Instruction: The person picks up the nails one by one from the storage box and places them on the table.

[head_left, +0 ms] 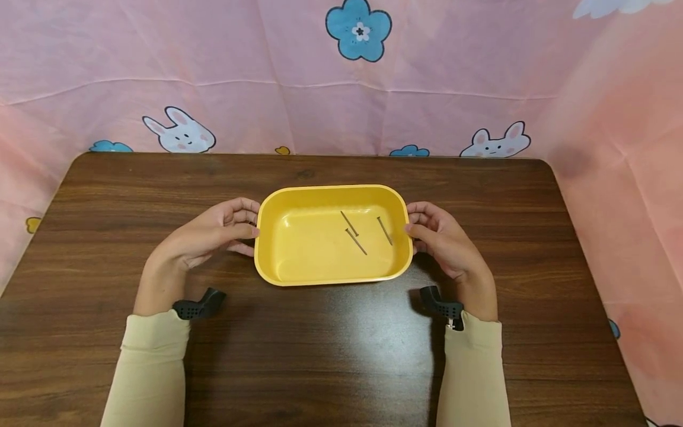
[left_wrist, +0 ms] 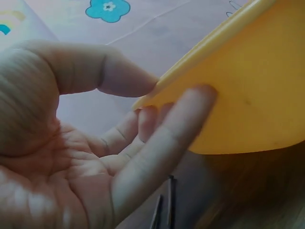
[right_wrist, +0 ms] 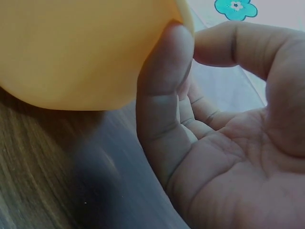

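A yellow plastic basin (head_left: 320,279) with rounded corners is held level between the two hands over the brown table. Three thin nails lie inside; one nail (head_left: 385,231) is near the right wall and the other two are close together. My left hand (head_left: 213,231) grips the left end, its thumb at the rim and the fingers against the outer wall. At the opposite end my right hand (head_left: 445,240) pinches the rim in the same way. In the right wrist view the basin's underside edge (right_wrist: 76,107) shows above the table, with shadow below.
The wooden table (head_left: 320,367) extends on all sides of the basin. A pink patterned cloth (head_left: 299,118) hangs behind and along the sides. Black wrist mounts (head_left: 200,303) stick out from both sleeves. Two thin dark rods (left_wrist: 171,202) show under the left hand in its wrist view.
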{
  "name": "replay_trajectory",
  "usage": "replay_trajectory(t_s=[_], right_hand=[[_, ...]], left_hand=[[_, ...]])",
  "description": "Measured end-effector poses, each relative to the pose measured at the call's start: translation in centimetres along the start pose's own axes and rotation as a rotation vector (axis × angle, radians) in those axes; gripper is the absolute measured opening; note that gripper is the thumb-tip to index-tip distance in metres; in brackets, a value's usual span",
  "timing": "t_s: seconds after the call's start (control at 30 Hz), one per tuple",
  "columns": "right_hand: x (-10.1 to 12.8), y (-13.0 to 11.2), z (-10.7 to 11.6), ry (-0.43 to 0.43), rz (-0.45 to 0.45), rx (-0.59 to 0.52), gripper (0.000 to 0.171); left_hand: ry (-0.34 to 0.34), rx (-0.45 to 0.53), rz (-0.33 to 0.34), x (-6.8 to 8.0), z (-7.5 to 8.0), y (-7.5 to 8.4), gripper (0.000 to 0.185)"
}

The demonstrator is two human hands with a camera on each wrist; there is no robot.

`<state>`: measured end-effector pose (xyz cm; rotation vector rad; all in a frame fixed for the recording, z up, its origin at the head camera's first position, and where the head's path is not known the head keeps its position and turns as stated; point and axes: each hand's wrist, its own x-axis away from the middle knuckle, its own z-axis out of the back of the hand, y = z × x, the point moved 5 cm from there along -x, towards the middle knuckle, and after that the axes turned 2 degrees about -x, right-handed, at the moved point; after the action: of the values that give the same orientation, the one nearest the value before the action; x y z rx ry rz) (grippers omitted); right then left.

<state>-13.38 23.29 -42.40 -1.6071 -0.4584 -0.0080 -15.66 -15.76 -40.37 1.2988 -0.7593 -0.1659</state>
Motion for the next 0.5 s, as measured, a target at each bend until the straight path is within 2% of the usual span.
replay_trajectory(t_s=[0.27, 0.5], right_hand=[[0.0, -0.18, -0.11, 0.008, -0.024, 0.011, 0.036], [0.16, -0.39, -0.1, 0.011, -0.024, 0.025, 0.036]], left_hand=[[-0.028, 0.144, -0.016, -0.27, 0.03, -0.07, 0.042], [-0.034, 0.154, -0.008, -0.58, -0.01, -0.22, 0.044]])
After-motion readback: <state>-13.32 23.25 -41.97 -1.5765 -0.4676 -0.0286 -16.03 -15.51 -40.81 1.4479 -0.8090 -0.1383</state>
